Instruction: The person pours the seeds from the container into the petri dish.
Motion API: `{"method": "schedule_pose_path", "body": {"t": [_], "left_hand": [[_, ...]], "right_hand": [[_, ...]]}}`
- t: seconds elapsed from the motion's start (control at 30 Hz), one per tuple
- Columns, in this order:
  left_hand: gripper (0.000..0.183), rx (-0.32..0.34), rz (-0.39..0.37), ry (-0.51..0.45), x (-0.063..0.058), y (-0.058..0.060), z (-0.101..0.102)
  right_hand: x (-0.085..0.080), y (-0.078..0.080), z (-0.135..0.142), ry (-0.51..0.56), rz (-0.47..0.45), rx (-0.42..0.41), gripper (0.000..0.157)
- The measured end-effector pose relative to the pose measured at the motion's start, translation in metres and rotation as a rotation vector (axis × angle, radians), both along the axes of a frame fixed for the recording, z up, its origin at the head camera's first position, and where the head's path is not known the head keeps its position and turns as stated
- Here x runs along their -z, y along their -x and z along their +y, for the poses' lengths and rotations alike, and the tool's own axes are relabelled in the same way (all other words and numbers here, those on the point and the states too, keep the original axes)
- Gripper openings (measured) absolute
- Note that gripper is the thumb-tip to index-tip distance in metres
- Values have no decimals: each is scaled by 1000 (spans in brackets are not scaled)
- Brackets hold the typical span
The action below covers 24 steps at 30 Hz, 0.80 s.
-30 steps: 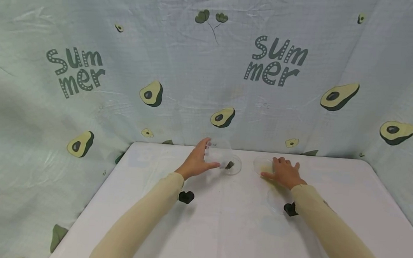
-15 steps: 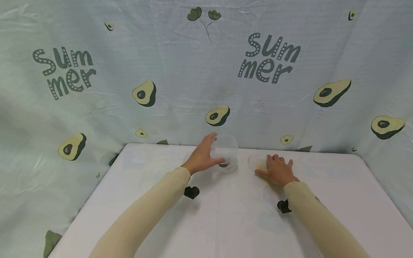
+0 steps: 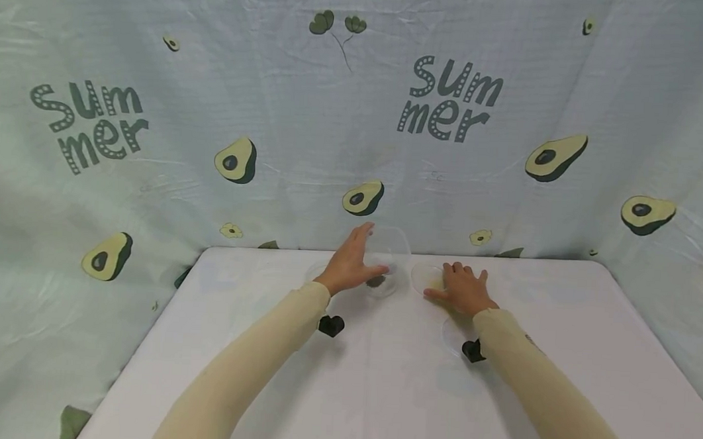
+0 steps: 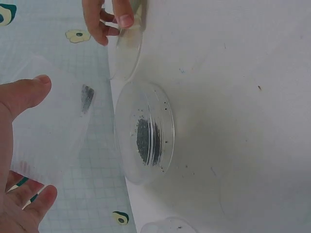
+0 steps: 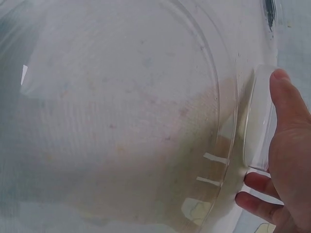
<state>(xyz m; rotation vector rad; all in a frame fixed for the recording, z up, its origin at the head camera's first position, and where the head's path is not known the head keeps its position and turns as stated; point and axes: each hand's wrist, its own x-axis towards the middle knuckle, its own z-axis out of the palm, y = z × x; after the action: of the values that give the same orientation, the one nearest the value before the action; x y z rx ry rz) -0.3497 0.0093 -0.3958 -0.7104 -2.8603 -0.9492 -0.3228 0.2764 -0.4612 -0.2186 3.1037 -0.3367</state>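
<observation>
Clear plastic piece [image 3: 388, 246] in the left grip [image 3: 350, 266] is tilted up off the desk [image 3: 365, 406]; in the head view its long axis runs near upright, low end toward the granule dish [image 4: 125, 170]. Left wrist view: the end with the dark patch [image 4: 87, 99] faces that dish, gap between in that view. Exact tilt I can't tell. Count from where I'm standing: one plastic piece, four clear dishes, two grips, two dark heart shapes [image 3: 331, 325], one at each cuff. Dishes: the granule dish flat on the desk with one heap of dark granules [image 4: 143, 141] plus stray specks beside it; the right-hand dish [image 3: 422, 281]; the near dish [image 3: 453, 334] by the right cuff; the far-left dish [image 4: 170, 227], partly hidden behind the left hand in the head view. Left grip: thumb on one side, fingers on the other, clamped on the plastic piece, which sits between them and sticks out toward the robe of granules' side. Right grip [image 3: 466, 288]: thumb and fingers around the right-hand dish, which lies on its left side, nearly level; full contact with the desk I can't tell. Printed cloth [image 3: 298, 97] stands behind, "summer" on it twice.
</observation>
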Motion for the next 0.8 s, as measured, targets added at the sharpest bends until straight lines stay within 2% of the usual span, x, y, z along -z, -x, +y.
{"method": "schedule_pose_path", "body": {"t": [0.23,0.47,0.63,0.8], "left_hand": [[97,-6,66,49,-1,4,11],[95,-7,173,98,2,7,22],[93,-8,169,113,6,8,28],[93,3,201,133,8,9,36]], "right_hand": [[-2,0,-1,-11,-12,0,89],[-6,0,-1,-21,-15,13,90],[-3,-1,1,-29,-27,17,91],[1,-1,2,-27,-15,21,90]]}}
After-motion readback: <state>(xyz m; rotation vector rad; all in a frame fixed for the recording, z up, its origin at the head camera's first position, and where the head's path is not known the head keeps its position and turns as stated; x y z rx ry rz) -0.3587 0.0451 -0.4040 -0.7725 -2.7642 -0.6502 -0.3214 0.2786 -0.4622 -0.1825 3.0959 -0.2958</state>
